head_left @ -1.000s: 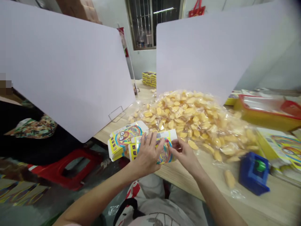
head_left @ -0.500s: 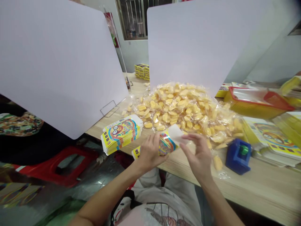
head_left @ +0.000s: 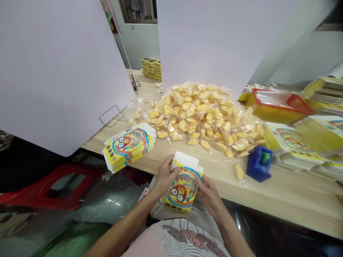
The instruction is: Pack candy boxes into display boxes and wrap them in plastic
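A yellow printed carton (head_left: pixel 182 189) with a cartoon face in glasses is held upright in front of my body, its white top flap raised. My left hand (head_left: pixel 166 175) grips its upper left side, thumb on the printed front. At the right edge my right hand (head_left: pixel 210 192) pinches the carton near its top corner. To the left, a stack of flat matching cartons (head_left: pixel 130 144) lies at the table edge. Beyond my hands spreads a large heap of yellow oval pieces in clear wrappers (head_left: pixel 200 114). One wrapped piece (head_left: pixel 239 172) lies apart near the blue tape dispenser (head_left: pixel 259 164).
White divider boards (head_left: pixel 64 71) stand at the left and back. On the right are a yellow basket with a red rim (head_left: pixel 281 107) and piles of flat cartons (head_left: pixel 294 142). Filled-looking boxes (head_left: pixel 151 68) are stacked far back. A red stool (head_left: pixel 59 189) stands low left.
The carton has swung from lying tilted to upright, front facing me, and come closer to my body. My right hand has moved from its open end to its right side.
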Demonstrator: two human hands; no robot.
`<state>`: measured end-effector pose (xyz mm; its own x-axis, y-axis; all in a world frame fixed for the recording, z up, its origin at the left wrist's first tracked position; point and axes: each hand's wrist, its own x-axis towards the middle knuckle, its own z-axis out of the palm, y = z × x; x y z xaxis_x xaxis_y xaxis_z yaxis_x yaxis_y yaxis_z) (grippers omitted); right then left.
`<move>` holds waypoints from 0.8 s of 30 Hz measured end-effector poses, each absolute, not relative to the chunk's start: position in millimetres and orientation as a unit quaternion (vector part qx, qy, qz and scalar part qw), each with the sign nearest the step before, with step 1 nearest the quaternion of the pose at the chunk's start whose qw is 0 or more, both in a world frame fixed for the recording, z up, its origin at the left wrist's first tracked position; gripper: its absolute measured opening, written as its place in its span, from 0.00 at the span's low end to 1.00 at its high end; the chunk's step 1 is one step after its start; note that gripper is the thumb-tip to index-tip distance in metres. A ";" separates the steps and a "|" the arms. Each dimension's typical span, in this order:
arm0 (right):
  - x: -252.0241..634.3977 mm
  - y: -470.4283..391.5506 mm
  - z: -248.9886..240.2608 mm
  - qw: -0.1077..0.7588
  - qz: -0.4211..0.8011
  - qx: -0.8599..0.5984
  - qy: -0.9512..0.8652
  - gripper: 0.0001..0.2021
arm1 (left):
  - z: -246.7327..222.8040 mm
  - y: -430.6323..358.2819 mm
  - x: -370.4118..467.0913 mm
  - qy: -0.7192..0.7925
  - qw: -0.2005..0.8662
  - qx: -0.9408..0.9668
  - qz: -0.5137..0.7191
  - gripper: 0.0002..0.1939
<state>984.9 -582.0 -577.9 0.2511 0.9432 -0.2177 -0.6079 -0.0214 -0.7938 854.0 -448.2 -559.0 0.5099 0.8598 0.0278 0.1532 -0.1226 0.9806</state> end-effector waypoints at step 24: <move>1011.3 -598.7 -593.2 0.580 0.560 -0.524 -0.275 0.15 | -565.0 -459.7 852.4 0.326 0.808 0.431 0.236 0.20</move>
<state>1011.3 -598.7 -593.2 0.2222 0.9375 -0.2677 -0.3620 -0.1756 -0.9155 852.4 -459.7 -565.0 0.6764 0.6625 -0.3219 -0.1009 0.5162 0.8505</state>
